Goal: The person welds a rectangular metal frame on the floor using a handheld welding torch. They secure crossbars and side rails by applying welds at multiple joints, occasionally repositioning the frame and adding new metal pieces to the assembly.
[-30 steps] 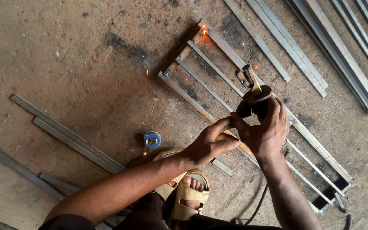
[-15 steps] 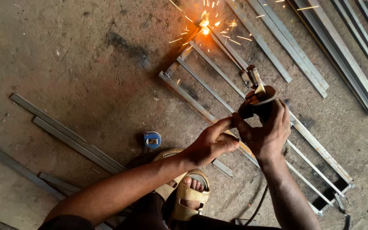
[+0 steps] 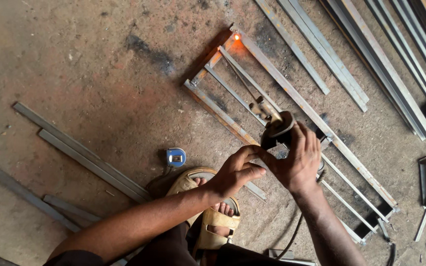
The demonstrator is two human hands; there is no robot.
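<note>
On the workshop floor (image 3: 75,59), both hands grip a welding holder: left hand (image 3: 235,172) steadying, right hand (image 3: 299,162) wrapped around it. Its rod reaches the metal frame (image 3: 316,118), where one corner weld (image 3: 236,37) glows; other joints look untouched.

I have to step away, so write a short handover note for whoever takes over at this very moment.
Right hand: wrapped around the electrode holder, its welding rod pointing along the frame toward the far corner.
Left hand: steadying the holder from below, fingers beside the right hand.
Metal frame: flat on the concrete floor, a sandalled foot at its near side.
Done: a weld spot glows orange at the far corner.
Left: the other joints cannot be judged from here.
Nearby: blue tape measure left of the foot; loose steel bars on the floor.
</note>
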